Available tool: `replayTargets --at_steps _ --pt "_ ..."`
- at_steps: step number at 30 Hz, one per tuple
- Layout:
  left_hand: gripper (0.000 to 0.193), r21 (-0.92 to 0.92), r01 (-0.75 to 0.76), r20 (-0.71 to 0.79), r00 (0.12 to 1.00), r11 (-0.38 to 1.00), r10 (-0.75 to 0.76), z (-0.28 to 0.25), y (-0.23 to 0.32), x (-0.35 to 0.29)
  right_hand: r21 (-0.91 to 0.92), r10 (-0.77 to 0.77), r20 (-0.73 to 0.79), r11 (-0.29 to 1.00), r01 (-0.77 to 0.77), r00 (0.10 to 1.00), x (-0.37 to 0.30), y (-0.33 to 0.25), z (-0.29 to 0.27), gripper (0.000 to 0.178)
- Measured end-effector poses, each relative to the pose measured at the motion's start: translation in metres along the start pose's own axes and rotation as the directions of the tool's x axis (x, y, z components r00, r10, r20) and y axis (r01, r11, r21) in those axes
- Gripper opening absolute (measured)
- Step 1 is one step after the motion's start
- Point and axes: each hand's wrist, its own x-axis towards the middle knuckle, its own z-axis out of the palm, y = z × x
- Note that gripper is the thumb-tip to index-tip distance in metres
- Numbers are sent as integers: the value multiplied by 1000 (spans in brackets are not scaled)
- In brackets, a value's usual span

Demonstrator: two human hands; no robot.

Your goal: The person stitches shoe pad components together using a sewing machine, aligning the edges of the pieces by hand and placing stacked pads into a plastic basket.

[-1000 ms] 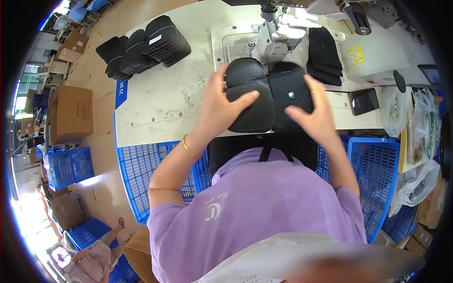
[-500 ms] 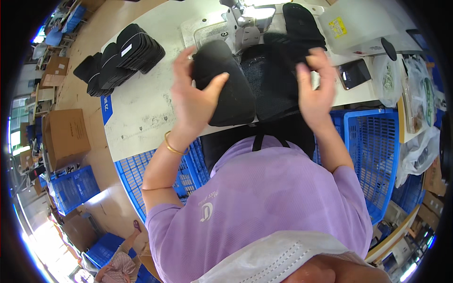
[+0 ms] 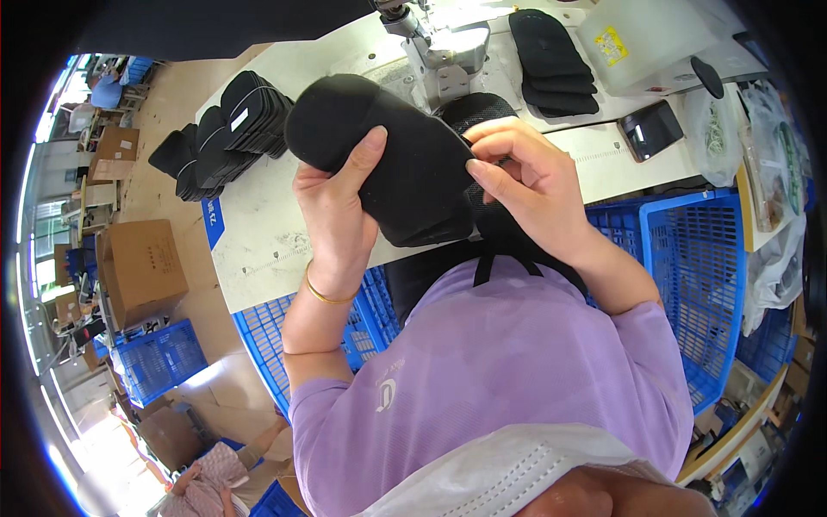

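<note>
My left hand (image 3: pixel 340 207) grips a stack of black padded fabric pieces (image 3: pixel 405 164) with rounded ends, its thumb on top. The pieces are held up over the table's front edge. My right hand (image 3: pixel 534 181) is closed on the right edge of the same pieces, thumb and forefinger pinched there. Under my right fingers, a black mesh piece (image 3: pixel 482 108) partly shows; the rest is hidden. Behind the pieces stands a sewing machine (image 3: pixel 444 65) with its lamp lit.
Tied stacks of black pieces (image 3: pixel 228 129) lie at the table's left. Loose black pieces (image 3: pixel 556 65) overlap right of the machine, near a phone (image 3: pixel 650 131) and a translucent box (image 3: pixel 642 43). Blue baskets (image 3: pixel 698 293) stand below the table. A person (image 3: pixel 207 482) sits at lower left.
My left hand has lifted and tilted the black pieces to the left. My right hand has come in from the right to their edge. The view has shifted slightly.
</note>
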Motion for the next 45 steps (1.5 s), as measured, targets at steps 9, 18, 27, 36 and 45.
replayTargets --at_steps 9,18,27,36,45 --pt "20 -69 39 28 999 997 -37 -19 -6 5 -135 -182 10 974 182 983 -3 -3 6 10" --pt "28 31 -44 37 998 999 43 -1 6 19 -40 66 -32 997 -67 997 9 -17 4 15" --pt "21 387 183 181 946 904 -269 21 33 111 295 260 141 910 -291 955 57 -6 -6 23" --pt "16 404 235 234 908 884 -348 19 32 146 349 241 94 901 -259 966 67 0 -3 21" --pt "42 563 -812 704 374 -154 604 6 14 108 329 148 17 933 -145 989 64 4 7 20"
